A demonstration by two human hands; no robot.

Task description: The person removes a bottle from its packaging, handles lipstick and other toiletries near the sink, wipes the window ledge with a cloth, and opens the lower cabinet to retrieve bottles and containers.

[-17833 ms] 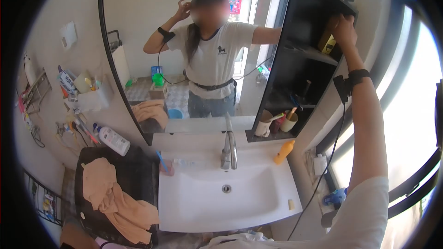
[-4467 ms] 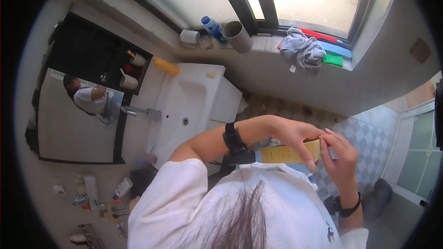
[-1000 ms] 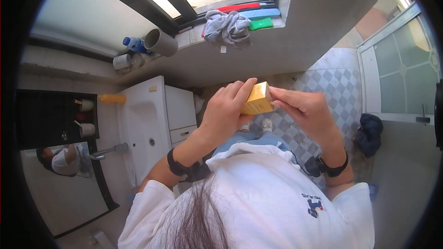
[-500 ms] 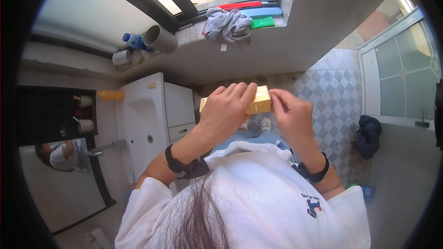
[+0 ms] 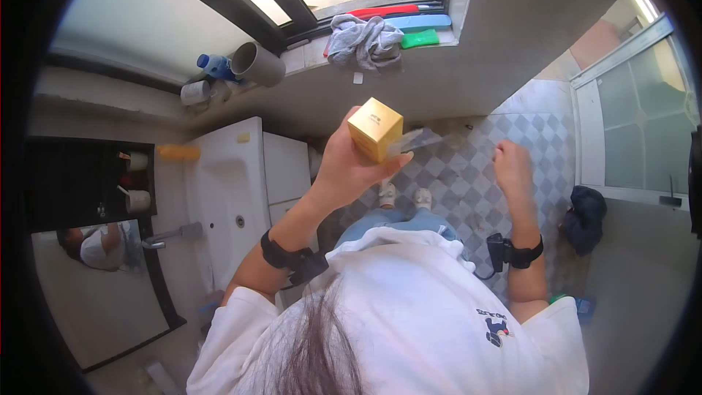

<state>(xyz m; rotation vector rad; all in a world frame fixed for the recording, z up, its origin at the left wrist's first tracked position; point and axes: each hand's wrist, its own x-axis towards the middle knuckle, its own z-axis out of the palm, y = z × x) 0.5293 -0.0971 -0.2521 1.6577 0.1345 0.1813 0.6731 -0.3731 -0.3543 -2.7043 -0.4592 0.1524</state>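
Note:
My left hand [image 5: 342,162] is wrapped round a gold box [image 5: 379,123], with one end face turned up toward the camera. A strip of clear film [image 5: 420,140] trails from the box's right side, over the tiled floor. Well to the right of the box, my right hand [image 5: 513,168] is closed, its fingertips pressed together. That hand is slightly blurred, and what it pinches is too small to make out; the film's far end fades out short of it.
At the left are a white sink [image 5: 227,183], a faucet [image 5: 175,234], a yellow bottle [image 5: 179,153] and a dark cabinet [image 5: 66,183]. The sill holds a grey cup [image 5: 257,64], a blue bottle [image 5: 216,66] and a grey cloth [image 5: 364,42]. A glazed door [image 5: 636,110] is at the right.
My right hand has moved away from the box to the right. My left hand has tilted the box so its end faces up. Clear film now stands out from the box.

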